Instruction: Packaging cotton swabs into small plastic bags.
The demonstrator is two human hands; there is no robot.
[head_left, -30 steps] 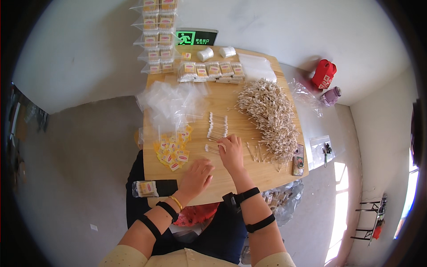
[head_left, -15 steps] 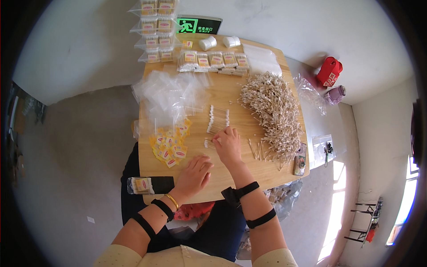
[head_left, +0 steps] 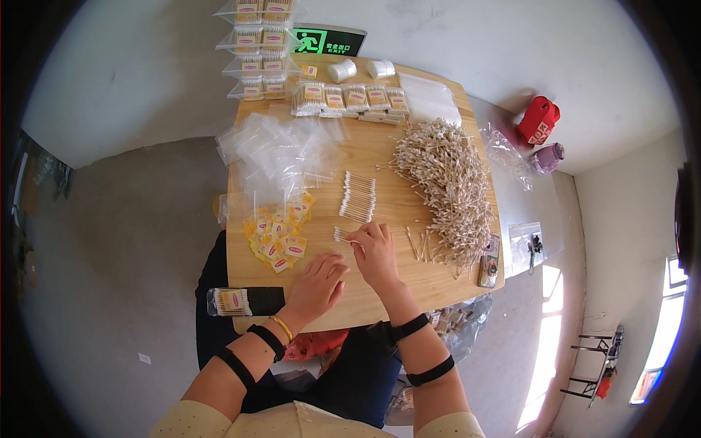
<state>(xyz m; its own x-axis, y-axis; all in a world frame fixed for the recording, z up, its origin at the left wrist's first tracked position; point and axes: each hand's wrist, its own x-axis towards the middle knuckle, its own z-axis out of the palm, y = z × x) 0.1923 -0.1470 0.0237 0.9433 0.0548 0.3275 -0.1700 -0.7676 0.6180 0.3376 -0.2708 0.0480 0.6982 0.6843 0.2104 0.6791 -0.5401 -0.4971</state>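
Note:
My right hand [head_left: 377, 255] is over the table with its fingertips bunched together on a few cotton swabs [head_left: 339, 234], whose white tips stick out to the left; the rest of them is hidden under the fingers. Just beyond lies a neat row of cotton swabs [head_left: 358, 197], side by side. My left hand [head_left: 318, 283] rests on the wood, fingers stretched out, holding nothing. Near it is a pile of small yellow-and-white cards [head_left: 277, 237]. To the right spreads a large heap of loose cotton swabs [head_left: 449, 190], with a few strays at its near edge.
Clear plastic bags [head_left: 281, 157] lie at left. Packed swab bundles [head_left: 354, 98] line the back, below two white rolls [head_left: 342, 70]. Strips of packs [head_left: 252, 40] rise at far left. A swab pack [head_left: 232, 301] sits at the near left corner, a small device [head_left: 489, 263] at the right edge.
My right hand has drawn slightly nearer to me, away from the long swab row, and stays on the small group. My left hand has hardly moved.

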